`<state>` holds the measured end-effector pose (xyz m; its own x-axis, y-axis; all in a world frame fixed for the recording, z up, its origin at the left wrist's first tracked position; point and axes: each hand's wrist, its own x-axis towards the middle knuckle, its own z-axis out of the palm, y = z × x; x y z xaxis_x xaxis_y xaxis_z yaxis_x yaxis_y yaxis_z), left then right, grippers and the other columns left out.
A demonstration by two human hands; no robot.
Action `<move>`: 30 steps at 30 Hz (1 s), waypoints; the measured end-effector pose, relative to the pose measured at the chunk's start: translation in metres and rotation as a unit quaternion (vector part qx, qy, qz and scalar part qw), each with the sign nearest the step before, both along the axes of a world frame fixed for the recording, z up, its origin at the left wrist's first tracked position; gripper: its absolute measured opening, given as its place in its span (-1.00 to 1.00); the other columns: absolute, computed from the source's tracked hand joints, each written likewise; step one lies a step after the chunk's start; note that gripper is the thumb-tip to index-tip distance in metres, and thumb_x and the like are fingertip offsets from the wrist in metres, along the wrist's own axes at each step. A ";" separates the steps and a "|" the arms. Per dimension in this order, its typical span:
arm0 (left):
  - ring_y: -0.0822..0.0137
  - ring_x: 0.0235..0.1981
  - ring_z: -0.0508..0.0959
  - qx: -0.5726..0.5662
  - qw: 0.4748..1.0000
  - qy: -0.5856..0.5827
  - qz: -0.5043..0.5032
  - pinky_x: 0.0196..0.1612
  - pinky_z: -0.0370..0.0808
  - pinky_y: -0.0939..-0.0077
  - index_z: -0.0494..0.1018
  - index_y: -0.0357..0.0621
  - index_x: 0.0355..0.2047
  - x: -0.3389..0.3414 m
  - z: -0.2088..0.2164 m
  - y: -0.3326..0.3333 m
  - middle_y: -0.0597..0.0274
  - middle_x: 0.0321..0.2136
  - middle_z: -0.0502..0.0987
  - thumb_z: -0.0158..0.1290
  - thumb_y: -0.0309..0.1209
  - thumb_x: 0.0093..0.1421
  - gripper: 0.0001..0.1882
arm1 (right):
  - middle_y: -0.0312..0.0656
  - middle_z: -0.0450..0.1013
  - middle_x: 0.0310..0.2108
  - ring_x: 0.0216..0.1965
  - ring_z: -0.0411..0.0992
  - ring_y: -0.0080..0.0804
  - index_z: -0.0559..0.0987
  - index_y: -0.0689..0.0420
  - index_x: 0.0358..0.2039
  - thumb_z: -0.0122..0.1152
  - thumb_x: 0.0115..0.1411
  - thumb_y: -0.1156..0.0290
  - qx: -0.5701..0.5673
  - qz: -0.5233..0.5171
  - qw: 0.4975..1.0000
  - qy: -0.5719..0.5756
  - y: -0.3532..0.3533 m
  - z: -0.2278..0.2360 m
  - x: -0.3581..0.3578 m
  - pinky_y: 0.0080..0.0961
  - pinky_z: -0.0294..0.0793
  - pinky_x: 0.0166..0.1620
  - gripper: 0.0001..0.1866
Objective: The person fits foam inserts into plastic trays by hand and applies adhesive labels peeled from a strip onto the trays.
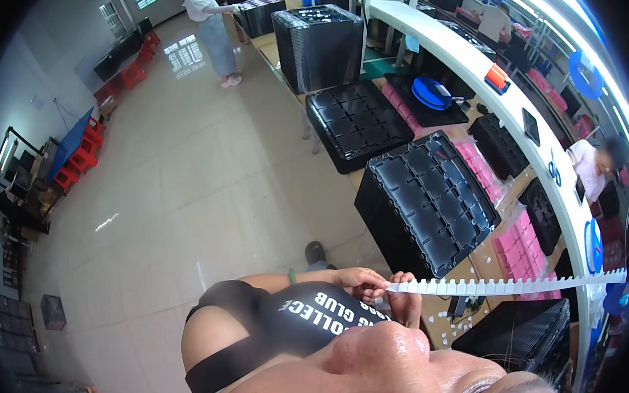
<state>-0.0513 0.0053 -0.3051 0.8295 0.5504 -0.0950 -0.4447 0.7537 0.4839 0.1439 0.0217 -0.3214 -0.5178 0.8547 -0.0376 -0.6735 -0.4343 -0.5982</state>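
A white notched strip [478,286], with small tabs along its upper edge, stretches from a blue reel [616,298] at the far right to my hands. My left hand [364,279], below a green bracelet, pinches the strip's near end between thumb and fingers. Close beside it, my right hand [406,303] has its fingers curled at the same end of the strip, partly hiding it. Just beyond my hands stands a tall stack of black compartment trays [430,193].
White scraps [438,326] lie on the brown bench below the strip. Pink trays [522,245] and another black tray stack [515,331] flank it. A curved white shelf [558,157] carries scissors and a phone. Co-workers stand at the far left [213,28] and sit at right [596,167].
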 end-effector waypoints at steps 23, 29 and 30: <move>0.62 -0.54 0.40 0.232 0.952 0.159 -0.119 -0.40 0.30 0.72 0.55 -0.20 -0.48 0.035 0.011 0.040 0.43 -0.61 0.45 -0.01 -0.25 0.30 -0.68 | -0.22 0.52 -0.51 -0.33 0.45 -0.31 0.65 0.09 -0.44 0.22 -0.01 0.23 0.219 -0.192 0.590 -0.753 0.116 0.034 0.096 -0.39 0.43 -0.21 -0.78; 0.63 -0.55 0.38 0.222 0.953 0.168 -0.117 -0.39 0.31 0.72 0.54 -0.21 -0.49 0.032 0.010 0.037 0.43 -0.62 0.43 -0.03 -0.27 0.31 -0.68 | -0.24 0.51 -0.49 -0.32 0.45 -0.33 0.65 0.07 -0.46 0.22 -0.04 0.27 0.246 -0.174 0.535 -0.789 0.126 0.032 0.090 -0.38 0.44 -0.21 -0.82; 0.63 -0.55 0.38 0.222 0.954 0.167 -0.116 -0.39 0.31 0.72 0.54 -0.21 -0.49 0.032 0.011 0.037 0.43 -0.62 0.43 -0.03 -0.27 0.31 -0.68 | -0.24 0.51 -0.50 -0.32 0.45 -0.33 0.65 0.07 -0.46 0.22 -0.04 0.28 0.246 -0.172 0.538 -0.787 0.129 0.032 0.091 -0.38 0.44 -0.21 -0.82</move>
<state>-0.0194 0.0425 -0.2943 0.8981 0.4028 -0.1764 -0.0552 0.5013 0.8635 0.2347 0.1505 -0.2892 0.0170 0.9969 0.0767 0.8472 0.0264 -0.5306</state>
